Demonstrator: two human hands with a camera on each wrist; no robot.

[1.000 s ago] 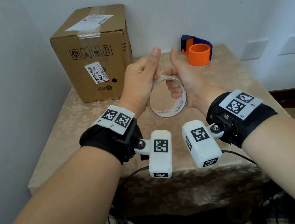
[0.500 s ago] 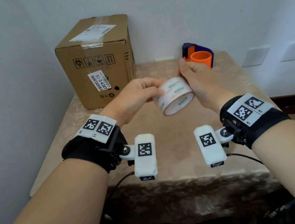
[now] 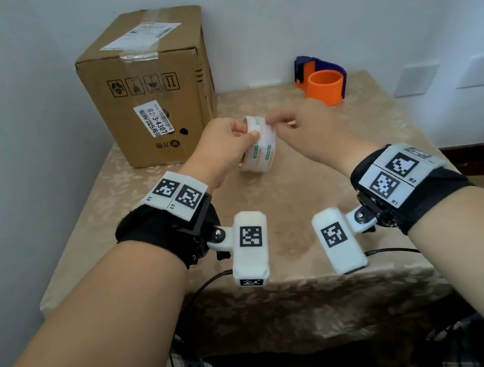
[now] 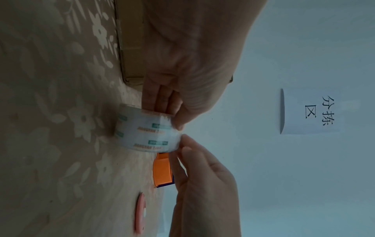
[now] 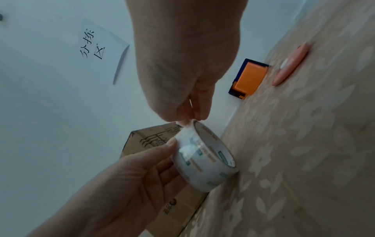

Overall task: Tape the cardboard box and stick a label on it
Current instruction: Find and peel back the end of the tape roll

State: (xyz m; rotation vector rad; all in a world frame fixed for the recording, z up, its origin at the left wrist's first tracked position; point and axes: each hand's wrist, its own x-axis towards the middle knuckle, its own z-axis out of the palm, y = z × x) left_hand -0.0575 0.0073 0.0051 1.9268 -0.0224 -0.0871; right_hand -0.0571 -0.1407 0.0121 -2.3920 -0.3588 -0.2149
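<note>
The left hand [image 3: 224,144] grips a clear tape roll [image 3: 260,147] above the table [image 3: 370,128]. The right hand [image 3: 312,132] pinches the roll's top edge, near the cardboard box [image 3: 151,79].

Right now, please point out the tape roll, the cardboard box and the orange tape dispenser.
tape roll [image 3: 262,150]: head view, on its printed outer band.
cardboard box [image 3: 137,72]: head view, on its front face.
orange tape dispenser [image 3: 323,88]: head view, on its orange drum.

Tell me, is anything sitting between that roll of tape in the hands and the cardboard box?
Nothing visible. The tape roll is held just in front of the cardboard box, with only bare tablecloth between them. The orange dispenser sits off to the right.
</note>
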